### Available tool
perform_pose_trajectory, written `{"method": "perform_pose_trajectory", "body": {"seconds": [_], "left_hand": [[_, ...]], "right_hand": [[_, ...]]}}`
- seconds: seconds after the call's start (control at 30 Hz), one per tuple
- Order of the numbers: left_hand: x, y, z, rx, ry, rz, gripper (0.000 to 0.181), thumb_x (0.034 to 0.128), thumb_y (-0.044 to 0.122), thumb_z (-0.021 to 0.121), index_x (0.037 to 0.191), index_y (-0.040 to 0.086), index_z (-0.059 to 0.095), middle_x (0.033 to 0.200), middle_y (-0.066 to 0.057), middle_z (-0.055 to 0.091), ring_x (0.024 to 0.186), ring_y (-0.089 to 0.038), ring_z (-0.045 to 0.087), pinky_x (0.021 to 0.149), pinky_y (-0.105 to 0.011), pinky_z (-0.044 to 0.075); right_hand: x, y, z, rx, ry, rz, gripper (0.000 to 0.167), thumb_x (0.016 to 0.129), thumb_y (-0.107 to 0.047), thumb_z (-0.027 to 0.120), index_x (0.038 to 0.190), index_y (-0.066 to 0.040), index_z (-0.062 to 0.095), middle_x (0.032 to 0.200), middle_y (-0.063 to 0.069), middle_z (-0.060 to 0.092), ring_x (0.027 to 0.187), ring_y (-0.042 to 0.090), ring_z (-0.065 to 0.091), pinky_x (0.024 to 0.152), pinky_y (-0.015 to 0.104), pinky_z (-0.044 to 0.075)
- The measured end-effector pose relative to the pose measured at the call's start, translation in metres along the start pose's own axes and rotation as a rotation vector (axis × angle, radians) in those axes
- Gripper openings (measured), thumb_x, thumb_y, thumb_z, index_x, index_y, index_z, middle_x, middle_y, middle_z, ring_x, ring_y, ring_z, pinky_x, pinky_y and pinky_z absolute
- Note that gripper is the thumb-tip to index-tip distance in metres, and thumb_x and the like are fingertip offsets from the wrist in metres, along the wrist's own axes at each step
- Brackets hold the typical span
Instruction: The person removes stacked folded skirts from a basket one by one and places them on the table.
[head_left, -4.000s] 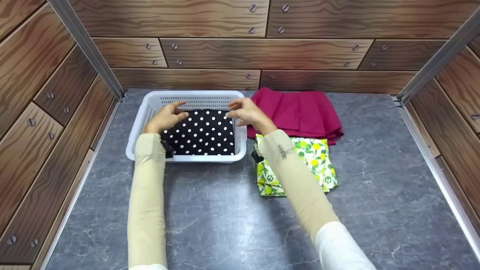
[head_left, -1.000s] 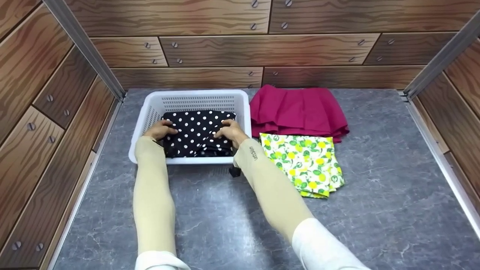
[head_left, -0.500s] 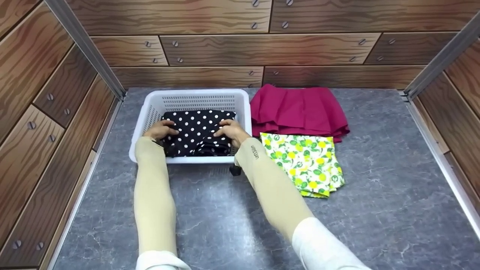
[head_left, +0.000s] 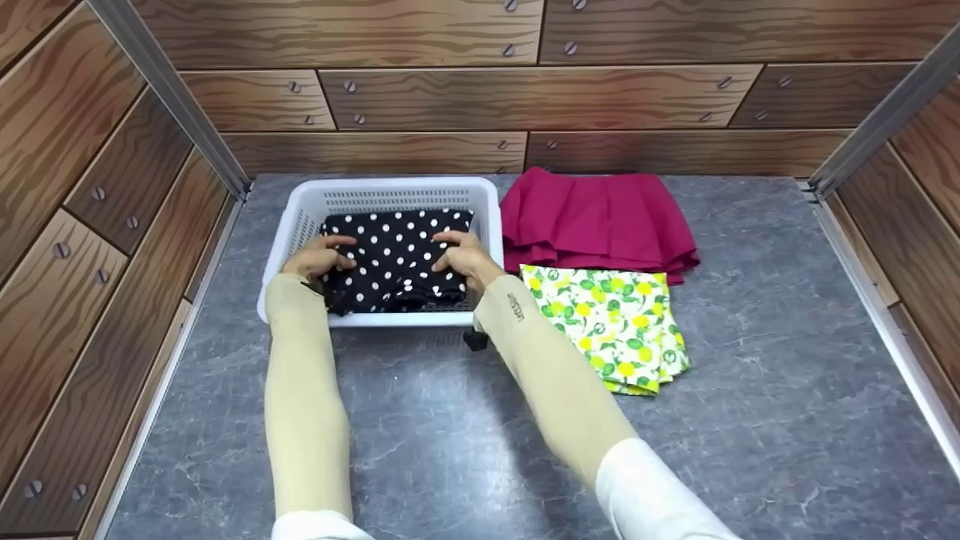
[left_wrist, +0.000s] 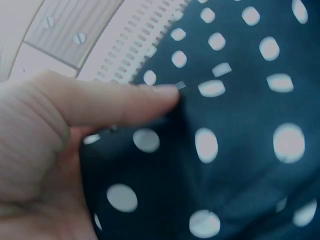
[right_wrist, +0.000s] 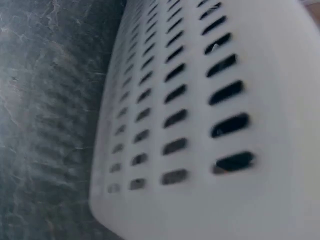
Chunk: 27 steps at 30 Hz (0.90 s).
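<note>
A folded black garment with white polka dots (head_left: 394, 251) lies within the white plastic basket (head_left: 405, 320), its near edge bunched; its exact kind cannot be told. My left hand (head_left: 313, 256) grips its left side. In the left wrist view the thumb (left_wrist: 135, 102) lies on top of the dotted fabric (left_wrist: 240, 115), with the other fingers partly hidden behind it. At the right side, my right hand (head_left: 466, 256) holds the garment between thumb and fingers. The right wrist view shows only the slotted basket wall (right_wrist: 175, 117), so that hand is hidden there.
To the basket's right lies a crimson pleated skirt (head_left: 592, 221). In front of it is a folded white cloth with lemon and green leaf print (head_left: 607, 322). A grey marbled surface (head_left: 420, 450) spans the floor, with wood-patterned walls (head_left: 450, 97) on three sides.
Over four seconds my hands came down from above the polka-dot garment and took hold of its sides. Since half a second ago its far edge has risen slightly, and the near folds have shifted.
</note>
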<state>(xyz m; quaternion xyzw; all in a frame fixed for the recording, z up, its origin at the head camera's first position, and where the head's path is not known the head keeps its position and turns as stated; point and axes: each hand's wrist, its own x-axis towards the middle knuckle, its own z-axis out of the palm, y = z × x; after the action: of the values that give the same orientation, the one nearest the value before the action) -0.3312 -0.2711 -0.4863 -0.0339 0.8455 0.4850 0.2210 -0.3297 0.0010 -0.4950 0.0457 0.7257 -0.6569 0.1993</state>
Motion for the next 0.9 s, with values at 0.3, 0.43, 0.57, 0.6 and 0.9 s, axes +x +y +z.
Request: {"method": "perform_pose_trajectory", "body": {"seconds": [0.3,0.43,0.57,0.6,0.9], "left_hand": [[-0.015,0.028,-0.008,-0.038,0.12,0.102,0.064,0.0899,-0.001,0.069,0.149,-0.004,0.045,0.1,-0.012,0.059,0.046,0.001,0.034,0.043,-0.014,0.033],[-0.028,0.037,-0.01,0.001,0.168,0.176,0.064,0.0899,0.003,0.07,0.149,-0.002,0.046,0.123,-0.024,0.056,0.049,0.002,0.033,0.05,-0.014,0.035],[-0.037,0.041,-0.006,-0.008,0.203,0.226,0.065,0.091,0.005,0.071,0.151,-0.001,0.045,0.122,-0.025,0.058,0.051,0.002,0.037,0.053,-0.013,0.037],[-0.037,0.042,-0.005,-0.024,0.208,0.234,0.066,0.0912,0.005,0.071,0.151,-0.001,0.045,0.116,-0.026,0.06,0.047,0.002,0.035,0.049,-0.014,0.036],[-0.039,0.066,0.022,-0.058,0.268,0.358,0.063,0.0871,-0.001,0.073,0.146,-0.003,0.051,0.141,-0.023,0.054,0.094,-0.01,0.051,0.079,-0.013,0.042]], "right_hand": [[-0.015,-0.03,-0.02,0.111,-0.048,-0.064,0.071,0.079,0.024,0.061,0.143,-0.004,0.056,0.134,0.023,0.054,0.097,0.027,0.064,0.073,0.03,0.06],[-0.023,-0.038,-0.028,0.097,-0.082,-0.126,0.071,0.078,0.024,0.061,0.144,-0.002,0.054,0.137,0.023,0.051,0.106,0.029,0.061,0.08,0.032,0.06],[-0.03,-0.042,-0.04,0.071,-0.1,-0.162,0.071,0.079,0.023,0.062,0.145,-0.003,0.054,0.137,0.024,0.051,0.107,0.029,0.061,0.078,0.031,0.06],[-0.032,-0.043,-0.044,0.074,-0.107,-0.166,0.072,0.08,0.023,0.062,0.146,-0.003,0.053,0.137,0.024,0.051,0.106,0.03,0.062,0.078,0.031,0.06],[-0.049,-0.047,-0.089,0.081,-0.114,-0.233,0.073,0.079,0.024,0.063,0.146,-0.003,0.052,0.136,0.024,0.05,0.1,0.025,0.062,0.075,0.03,0.06]]}}
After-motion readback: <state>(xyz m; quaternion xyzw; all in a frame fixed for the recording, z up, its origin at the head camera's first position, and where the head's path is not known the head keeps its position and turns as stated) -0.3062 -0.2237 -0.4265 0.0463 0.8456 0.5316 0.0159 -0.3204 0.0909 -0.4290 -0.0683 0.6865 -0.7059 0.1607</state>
